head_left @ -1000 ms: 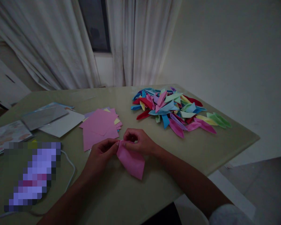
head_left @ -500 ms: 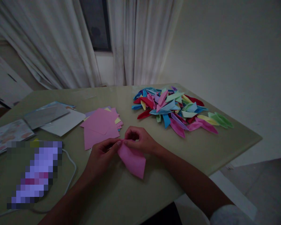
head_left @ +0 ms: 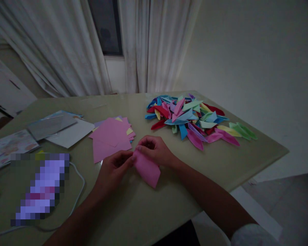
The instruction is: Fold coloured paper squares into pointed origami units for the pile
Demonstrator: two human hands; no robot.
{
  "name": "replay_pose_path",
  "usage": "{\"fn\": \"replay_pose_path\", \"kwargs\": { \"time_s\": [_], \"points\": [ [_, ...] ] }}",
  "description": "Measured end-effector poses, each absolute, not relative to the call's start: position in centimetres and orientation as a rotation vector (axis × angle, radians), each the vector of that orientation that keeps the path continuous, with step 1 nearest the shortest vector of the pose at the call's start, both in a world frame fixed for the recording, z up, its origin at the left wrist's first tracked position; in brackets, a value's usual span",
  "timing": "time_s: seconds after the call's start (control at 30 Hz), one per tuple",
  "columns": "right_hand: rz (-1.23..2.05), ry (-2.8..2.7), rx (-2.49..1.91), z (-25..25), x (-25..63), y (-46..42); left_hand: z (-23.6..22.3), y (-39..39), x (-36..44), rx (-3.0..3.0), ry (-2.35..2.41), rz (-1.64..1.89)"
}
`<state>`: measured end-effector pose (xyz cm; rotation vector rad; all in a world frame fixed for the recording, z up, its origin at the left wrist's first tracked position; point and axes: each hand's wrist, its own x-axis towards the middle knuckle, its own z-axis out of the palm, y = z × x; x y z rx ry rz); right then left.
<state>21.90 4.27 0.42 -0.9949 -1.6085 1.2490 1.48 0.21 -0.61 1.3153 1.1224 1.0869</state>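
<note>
A sheet of pink paper, curved and partly folded, is held between both hands just above the table. My left hand pinches its upper left corner between thumb and forefinger. On the upper edge, my right hand grips the paper with the thumb on the near side and the fingers curled behind. The sheet's lower end hangs free toward the table's front edge. Just beyond my left hand lies a stack of square paper, mostly pink, with yellow and purple corners showing.
Folded paper pieces in many colours form a heap at the back right of the table. Clear plastic sleeves and a white sheet lie at the left. A pixelated device and a white cable are nearer.
The pink paper's free lower end has risen slightly. My right hand has shifted a little along the upper edge, its thumb now higher; my left hand keeps its pinch.
</note>
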Motion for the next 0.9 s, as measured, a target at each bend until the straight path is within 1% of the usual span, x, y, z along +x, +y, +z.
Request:
{"fn": "replay_pose_path", "kwargs": {
  "time_s": [0.13,0.27,0.37,0.47,0.63,0.8,0.9],
  "points": [
    [1.296,-1.612,-0.97,0.5,21.9,4.2,-0.7,0.3,1.4,1.283,1.137,1.05],
    [1.178,-1.673,-0.967,0.5,21.8,4.2,-0.5,0.1,1.5,1.318,1.109,1.014],
    [1.202,-1.646,-0.986,0.3,21.8,4.3,-0.3,0.1,1.5,1.36,1.134,1.023],
    [1.292,-1.621,-0.991,0.2,21.9,4.5,-0.2,0.1,1.4,1.35,1.214,1.118],
    [1.297,-1.695,-0.989,0.4,21.9,4.3,0.0,-0.1,1.5,1.32,1.211,1.162],
    [1.441,-1.741,-0.96,0.0,22.1,4.4,-0.8,0.4,1.1,1.165,1.35,1.437],
    [1.404,-1.643,-1.006,-0.2,22.3,5.0,-1.3,0.7,1.0,1.034,1.353,1.478]
  ]
}}
